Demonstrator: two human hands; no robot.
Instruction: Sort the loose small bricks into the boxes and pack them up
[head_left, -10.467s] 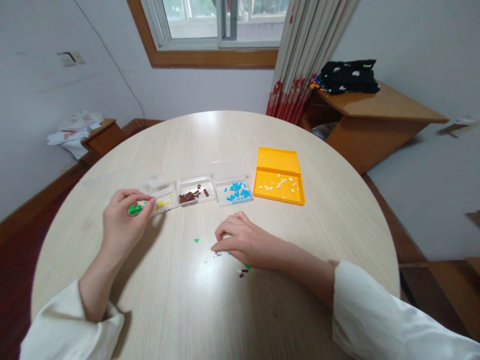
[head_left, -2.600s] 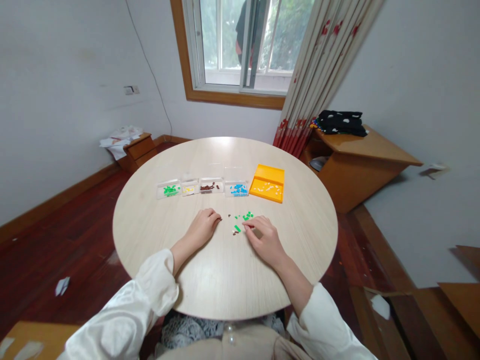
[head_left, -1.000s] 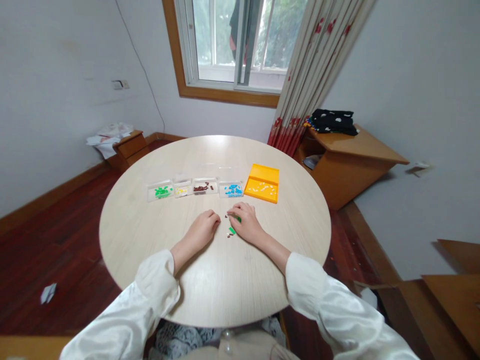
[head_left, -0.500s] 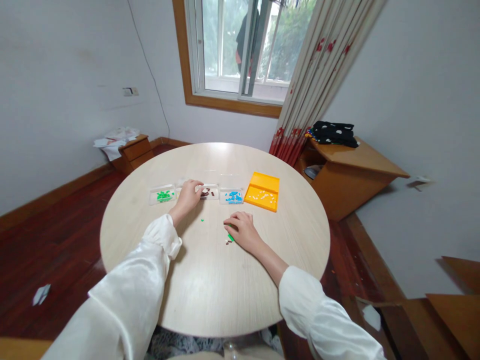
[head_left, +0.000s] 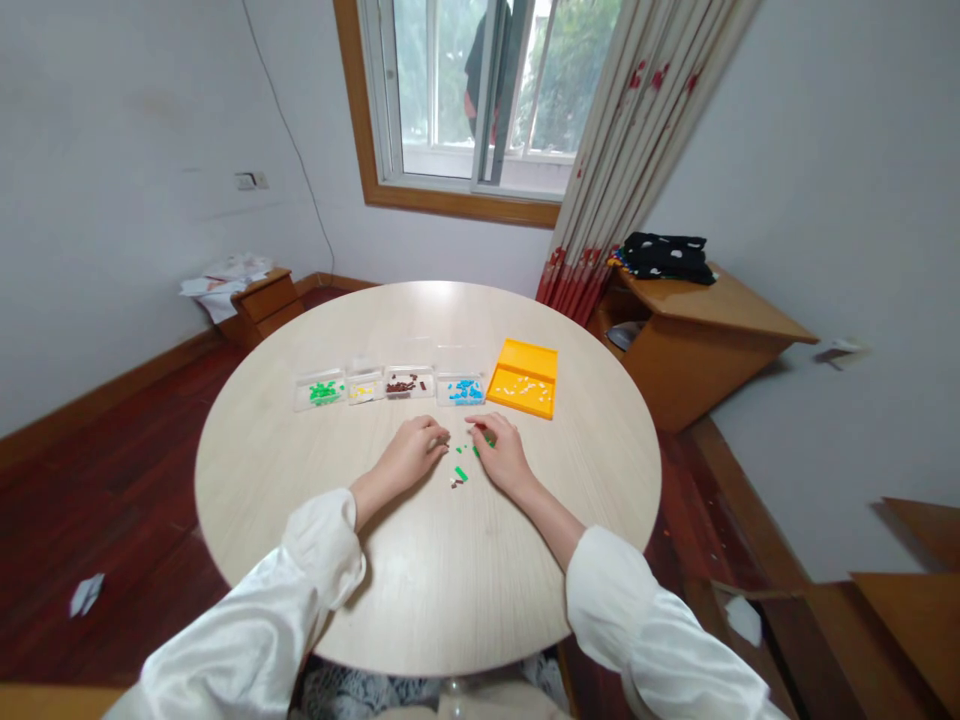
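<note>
My left hand is closed in a pinch above the middle of the table, a tiny brown brick just showing at its fingertips. Facing it a short gap away, my right hand has its thumb and forefinger together; what they hold is too small to make out. A green brick is partly hidden by the right hand. Between and below the hands lie small green pieces, a longer green brick and a few brown and white bits.
Across the table stand clear boxes: green bricks, yellow pieces, brown bricks and blue bricks. Right of them lies an opened yellow case with white pieces. A person is outside the window.
My left hand has come from the brown box toward the table's middle, beside my right hand. My right hand has shifted slightly up and right, uncovering green pieces.
</note>
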